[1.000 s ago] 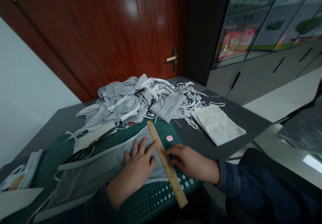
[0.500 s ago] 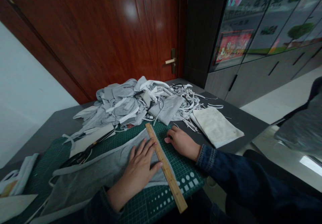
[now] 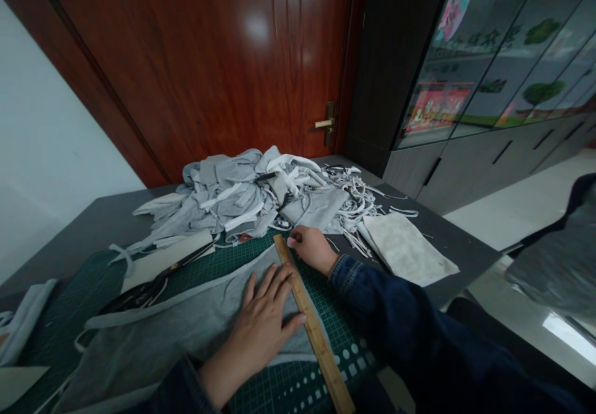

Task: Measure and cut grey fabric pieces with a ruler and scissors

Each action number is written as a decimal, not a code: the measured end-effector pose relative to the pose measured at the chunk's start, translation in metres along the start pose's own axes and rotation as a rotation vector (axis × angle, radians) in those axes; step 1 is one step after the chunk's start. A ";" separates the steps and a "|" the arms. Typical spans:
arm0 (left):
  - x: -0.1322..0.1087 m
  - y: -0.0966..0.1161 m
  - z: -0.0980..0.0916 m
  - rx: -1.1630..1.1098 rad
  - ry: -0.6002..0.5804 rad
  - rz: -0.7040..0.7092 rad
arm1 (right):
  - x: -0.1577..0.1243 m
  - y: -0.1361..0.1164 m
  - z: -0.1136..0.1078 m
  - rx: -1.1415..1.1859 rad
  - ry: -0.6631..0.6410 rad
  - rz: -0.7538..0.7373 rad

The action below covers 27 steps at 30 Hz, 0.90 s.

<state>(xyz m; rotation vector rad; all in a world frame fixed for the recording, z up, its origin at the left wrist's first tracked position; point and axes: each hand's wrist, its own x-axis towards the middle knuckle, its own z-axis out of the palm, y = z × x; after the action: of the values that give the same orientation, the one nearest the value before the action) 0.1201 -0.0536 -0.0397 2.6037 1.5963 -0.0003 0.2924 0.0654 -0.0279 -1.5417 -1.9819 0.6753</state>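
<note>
A grey piece of fabric [image 3: 195,321] with pale edges lies across the green cutting mat [image 3: 261,395]. Along its right edge runs a wooden ruler [image 3: 313,324], slanting toward me. My left hand [image 3: 258,324] lies flat with fingers spread, fingertips and thumb pressing the fabric and the ruler's left side. At the ruler's far end, my right hand [image 3: 313,249] is closed, pinching a small pink piece of tailor's chalk [image 3: 291,241] close to the ruler's edge. Part of the chalk is hidden by the fingers.
Black-handled scissors [image 3: 139,291] rest on the mat, partly over a pale strip. Behind is a heap of grey and white fabric scraps [image 3: 233,193]. A folded cream cloth [image 3: 410,246] lies on the right of the dark table [image 3: 112,218]; folded white cloth [image 3: 28,321] sits at left.
My right hand has moved left and away from me, bringing the chalk to the ruler's far end. My left hand stays on the ruler and fabric. The view has shifted slightly.
</note>
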 end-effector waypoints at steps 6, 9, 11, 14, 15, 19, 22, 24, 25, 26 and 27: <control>0.001 0.002 0.002 -0.039 0.038 0.012 | 0.023 -0.003 0.012 -0.080 0.027 0.009; 0.001 0.003 0.002 -0.059 0.047 0.014 | 0.027 -0.004 0.014 -0.120 0.020 0.008; 0.000 0.003 0.002 -0.072 0.043 0.009 | 0.029 -0.005 0.015 -0.144 0.017 0.005; -0.002 0.004 0.002 -0.087 0.036 0.003 | 0.027 -0.008 0.015 -0.179 0.014 -0.007; -0.003 0.004 0.002 -0.092 0.037 0.005 | 0.026 -0.009 0.015 -0.190 0.011 -0.013; -0.003 0.003 0.004 -0.123 0.062 0.013 | 0.015 -0.008 0.011 -0.230 -0.015 -0.029; -0.002 0.004 0.002 -0.142 0.063 0.014 | 0.007 -0.006 0.009 -0.251 -0.035 -0.039; -0.001 0.005 0.001 -0.145 0.051 0.008 | 0.005 -0.005 0.009 -0.262 -0.039 -0.042; -0.001 0.005 0.000 -0.144 0.044 0.003 | 0.005 -0.006 0.009 -0.267 -0.036 -0.041; -0.001 0.006 -0.001 -0.142 0.039 -0.002 | 0.006 -0.006 0.009 -0.273 -0.032 -0.039; -0.002 0.006 -0.001 -0.141 0.036 -0.005 | 0.006 -0.007 0.010 -0.277 -0.027 -0.037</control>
<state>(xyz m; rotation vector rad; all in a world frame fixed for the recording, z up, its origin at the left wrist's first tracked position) 0.1248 -0.0578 -0.0378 2.5066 1.5530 0.1543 0.2798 0.0690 -0.0296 -1.6548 -2.1916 0.4211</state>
